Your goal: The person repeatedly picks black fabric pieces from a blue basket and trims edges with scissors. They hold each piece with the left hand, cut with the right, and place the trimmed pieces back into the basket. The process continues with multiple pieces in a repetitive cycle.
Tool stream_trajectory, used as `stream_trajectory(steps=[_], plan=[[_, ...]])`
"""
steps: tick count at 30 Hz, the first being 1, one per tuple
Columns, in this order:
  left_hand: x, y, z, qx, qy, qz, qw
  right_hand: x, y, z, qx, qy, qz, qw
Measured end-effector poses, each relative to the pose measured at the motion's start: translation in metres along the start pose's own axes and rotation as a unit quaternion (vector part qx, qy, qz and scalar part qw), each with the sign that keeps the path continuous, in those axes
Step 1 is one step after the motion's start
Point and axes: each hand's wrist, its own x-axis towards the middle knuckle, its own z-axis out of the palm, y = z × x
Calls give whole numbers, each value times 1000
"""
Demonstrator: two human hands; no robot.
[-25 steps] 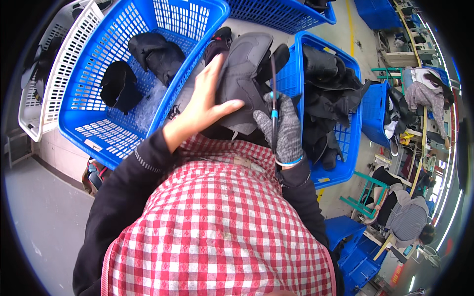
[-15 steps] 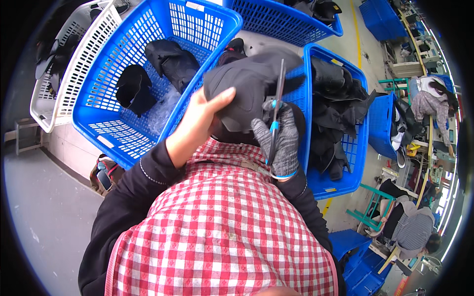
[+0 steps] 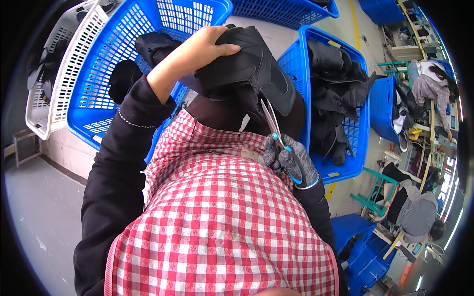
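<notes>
Black shoe upper (image 3: 247, 64) — left hand (image 3: 197, 47) clamped on | gloved right hand (image 3: 289, 160) grips scissors (image 3: 274, 126)

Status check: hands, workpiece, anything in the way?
Left hand grips the black fabric piece from above. Gloved right hand holds blue-handled scissors, blades against the fabric. Blue plastic baskets close on both sides, nothing blocking.

Four blue baskets (image 3: 148, 29), one white basket (image 3: 64, 69)
</notes>
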Motion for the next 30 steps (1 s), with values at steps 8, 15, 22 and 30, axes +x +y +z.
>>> stream_trajectory(steps=[8,15,22,30], plan=[[3,13,9,53,3,32,998,14,-14,-6,-41,42,42,997],[-3,13,10,54,15,23,998,20,-20,-5,-81,44,62,994],[-5,17,9,76,-7,16,997,24,-16,2,-73,62,53,994],[-2,-5,5,15,2,19,1000,32,-7,9,-90,52,19,994]])
